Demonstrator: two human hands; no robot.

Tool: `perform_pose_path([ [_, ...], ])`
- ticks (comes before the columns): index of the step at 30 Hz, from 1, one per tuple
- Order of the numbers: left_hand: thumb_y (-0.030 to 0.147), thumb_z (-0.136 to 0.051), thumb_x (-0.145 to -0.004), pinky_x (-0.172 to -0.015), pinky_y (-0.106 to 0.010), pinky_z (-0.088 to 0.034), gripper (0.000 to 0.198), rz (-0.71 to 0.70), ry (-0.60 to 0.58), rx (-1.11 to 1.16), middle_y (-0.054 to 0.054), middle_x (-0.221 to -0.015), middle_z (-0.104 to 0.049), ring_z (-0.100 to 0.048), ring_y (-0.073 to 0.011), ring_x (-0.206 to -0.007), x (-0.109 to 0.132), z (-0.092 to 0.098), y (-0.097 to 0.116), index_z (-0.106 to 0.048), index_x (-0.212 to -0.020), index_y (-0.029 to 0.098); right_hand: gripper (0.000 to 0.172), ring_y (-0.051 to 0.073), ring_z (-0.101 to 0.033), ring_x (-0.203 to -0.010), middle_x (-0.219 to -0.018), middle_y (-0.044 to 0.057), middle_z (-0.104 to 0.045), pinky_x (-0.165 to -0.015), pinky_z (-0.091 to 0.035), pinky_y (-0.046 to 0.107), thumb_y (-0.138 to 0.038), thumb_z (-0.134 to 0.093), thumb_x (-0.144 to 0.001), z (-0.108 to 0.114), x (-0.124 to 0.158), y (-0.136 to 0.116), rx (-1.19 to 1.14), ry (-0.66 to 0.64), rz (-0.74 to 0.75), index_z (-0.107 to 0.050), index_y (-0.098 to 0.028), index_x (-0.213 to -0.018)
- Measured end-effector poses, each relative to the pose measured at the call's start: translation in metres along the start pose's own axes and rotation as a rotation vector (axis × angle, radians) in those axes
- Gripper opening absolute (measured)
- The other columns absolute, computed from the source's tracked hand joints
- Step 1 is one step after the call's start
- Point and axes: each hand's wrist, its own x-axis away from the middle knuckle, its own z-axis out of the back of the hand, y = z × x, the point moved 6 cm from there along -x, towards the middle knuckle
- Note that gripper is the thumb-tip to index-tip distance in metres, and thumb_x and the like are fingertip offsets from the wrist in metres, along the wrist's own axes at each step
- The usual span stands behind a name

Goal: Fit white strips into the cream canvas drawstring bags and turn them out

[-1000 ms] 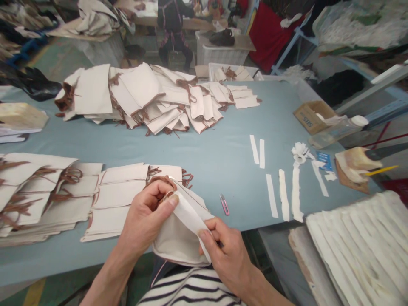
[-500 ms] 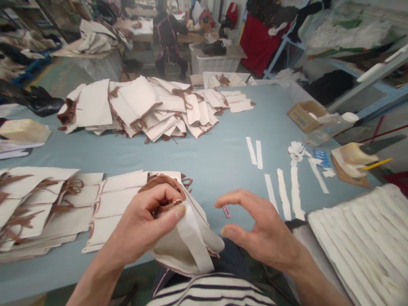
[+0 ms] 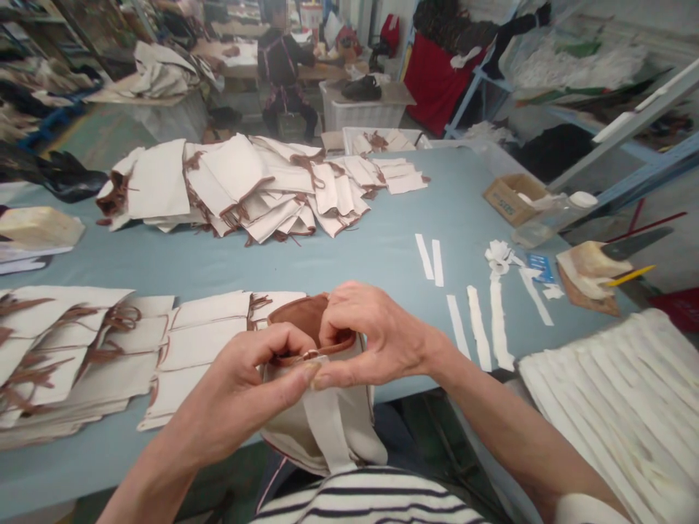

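A cream fabric bag (image 3: 360,426) with a brown lining (image 3: 298,317) is held in front of my striped shirt, its mouth facing up. My left hand (image 3: 270,375) pinches the near rim, thumb outside and fingers curled inward. My right hand (image 3: 368,331) grips the same rim close beside it, fingers reaching into the mouth. A white strip (image 3: 326,426) hangs down the outside of the bag from under my thumbs. A small shiny bit shows at the rim between the hands; what it is I cannot make out.
Stacked cream fabric pieces (image 3: 204,324) with brown edging lie at left; a larger heap (image 3: 229,175) runs along the back. White strips (image 3: 479,327) lie to the right, near a cardboard box (image 3: 513,200) and a ridged white pile (image 3: 617,407). A person (image 3: 284,69) sits far behind.
My right hand, open and apart before, has moved left and closed on the bag's rim beside my left hand. The pink pin on the table is now out of sight. The bag's mouth has widened.
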Motion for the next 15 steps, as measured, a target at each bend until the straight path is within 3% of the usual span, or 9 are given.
perform_pose_path([
  [8,0.041,-0.071,-0.093,-0.059,-0.02,-0.041,0.028,0.049,-0.015,0.04,0.002,-0.072,-0.064,-0.055,-0.0125,-0.067,0.002,0.001,-0.009,-0.071,-0.079,0.018,0.026,0.008,-0.052,-0.065,-0.074,-0.004,-0.062,-0.063,-0.038,0.021,-0.031,-0.069,-0.101,-0.001,0.006,-0.002,-0.291,-0.102,-0.134,-0.066,-0.015,-0.081],
  [15,0.053,-0.074,-0.092,-0.05,-0.018,-0.032,0.037,0.175,-0.142,0.243,0.005,-0.069,-0.051,-0.04,-0.0096,-0.06,0.006,-0.006,-0.031,-0.067,-0.083,0.018,0.001,0.01,-0.062,-0.074,-0.086,0.0,-0.072,-0.072,-0.047,0.021,-0.016,-0.067,-0.097,0.004,0.012,-0.005,-0.249,-0.021,-0.124,-0.067,-0.016,-0.095],
])
